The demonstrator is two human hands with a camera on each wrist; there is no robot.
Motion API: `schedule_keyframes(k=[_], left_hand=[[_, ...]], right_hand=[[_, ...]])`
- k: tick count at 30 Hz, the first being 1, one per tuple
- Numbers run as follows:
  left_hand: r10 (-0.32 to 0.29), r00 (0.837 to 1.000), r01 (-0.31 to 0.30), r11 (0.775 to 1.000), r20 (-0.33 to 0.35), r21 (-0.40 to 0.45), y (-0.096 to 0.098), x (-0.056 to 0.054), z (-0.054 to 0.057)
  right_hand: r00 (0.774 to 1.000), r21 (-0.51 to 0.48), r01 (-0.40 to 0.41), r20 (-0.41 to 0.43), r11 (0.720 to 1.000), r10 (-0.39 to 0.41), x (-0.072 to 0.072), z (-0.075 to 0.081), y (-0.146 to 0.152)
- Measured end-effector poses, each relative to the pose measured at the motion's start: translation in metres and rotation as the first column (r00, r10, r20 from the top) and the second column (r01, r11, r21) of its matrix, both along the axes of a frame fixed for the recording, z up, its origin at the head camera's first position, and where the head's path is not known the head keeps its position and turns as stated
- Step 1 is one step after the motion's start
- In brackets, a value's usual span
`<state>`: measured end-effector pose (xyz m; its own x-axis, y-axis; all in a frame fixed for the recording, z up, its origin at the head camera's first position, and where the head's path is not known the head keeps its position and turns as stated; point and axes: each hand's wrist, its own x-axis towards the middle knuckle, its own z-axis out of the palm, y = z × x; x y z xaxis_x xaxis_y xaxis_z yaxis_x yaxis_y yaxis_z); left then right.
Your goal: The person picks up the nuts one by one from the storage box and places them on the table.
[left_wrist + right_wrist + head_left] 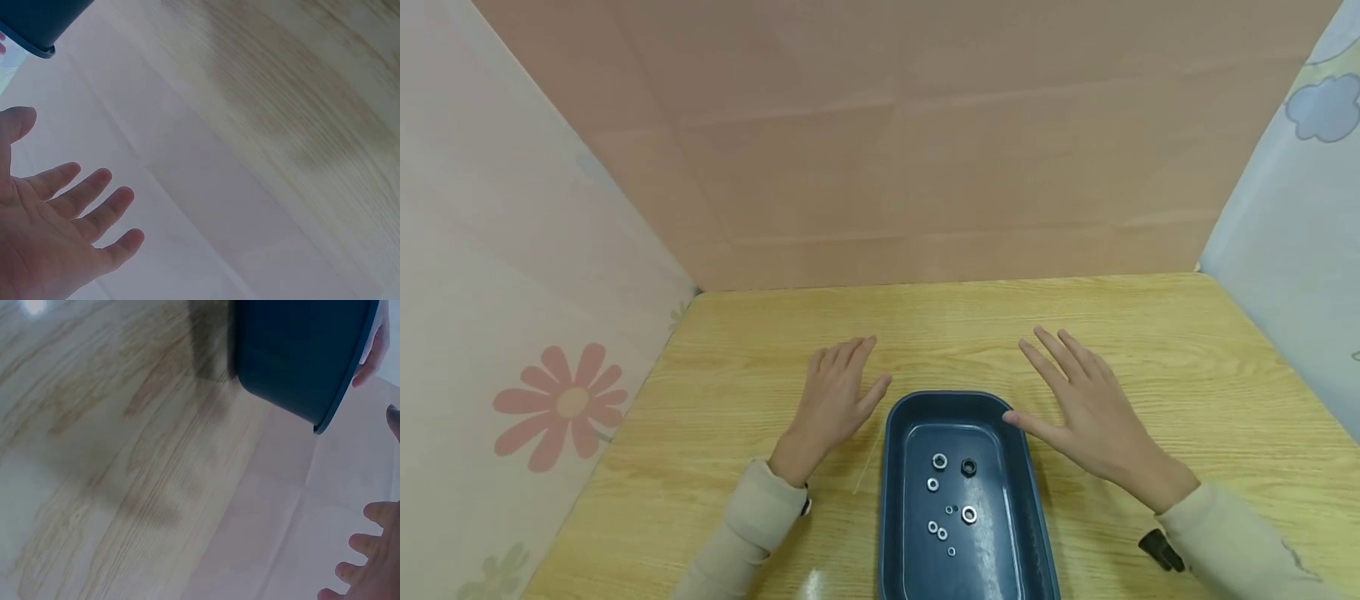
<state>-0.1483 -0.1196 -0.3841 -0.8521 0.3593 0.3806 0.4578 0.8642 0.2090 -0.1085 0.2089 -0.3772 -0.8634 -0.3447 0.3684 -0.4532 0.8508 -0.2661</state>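
Observation:
A dark blue tray [912,500] lies on the wooden table, running off the bottom of the head view. Inside it are scattered several silver nuts [969,515] of different sizes, along with a black nut [968,467]. My left hand [831,400] hovers beside the tray's left side, fingers spread loosely and holding nothing. To the right of the tray is my right hand [1090,417], its fingers spread and empty; its thumb overlaps the tray's right rim in the head view. Both wrist views show spread fingers and the tray's outer wall [294,356].
The wooden table [760,333] extends around the tray. Behind it rises a plain pinkish-brown backing [910,167], with a flower-printed panel [550,250] on the left and a cloud-printed panel [1292,217] on the right. A thin pale strand [868,458] lies left of the tray.

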Motion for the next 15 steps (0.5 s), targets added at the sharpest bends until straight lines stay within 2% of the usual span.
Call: schedule_keyframes(k=[5, 9, 15], left_hand=[[-0.021, 1.000, 0.021, 1.000, -0.002, -0.003, 0.0033, 0.0042, -0.0008], [-0.076, 0.997, 0.076, 0.997, -0.023, 0.009, 0.0049, 0.0055, -0.0006], [-0.145, 0.989, 0.145, 0.989, -0.021, 0.036, 0.0063, 0.0063, 0.0005]], right_hand=[[0.999, 0.010, -0.042, -0.004, 0.999, 0.042, 0.0036, -0.0027, -0.0021], [0.998, 0.013, -0.069, 0.001, 0.998, 0.069, 0.0065, -0.0037, -0.0035], [0.991, -0.009, -0.103, 0.081, 0.995, 0.103, 0.0103, -0.0036, -0.0055]])
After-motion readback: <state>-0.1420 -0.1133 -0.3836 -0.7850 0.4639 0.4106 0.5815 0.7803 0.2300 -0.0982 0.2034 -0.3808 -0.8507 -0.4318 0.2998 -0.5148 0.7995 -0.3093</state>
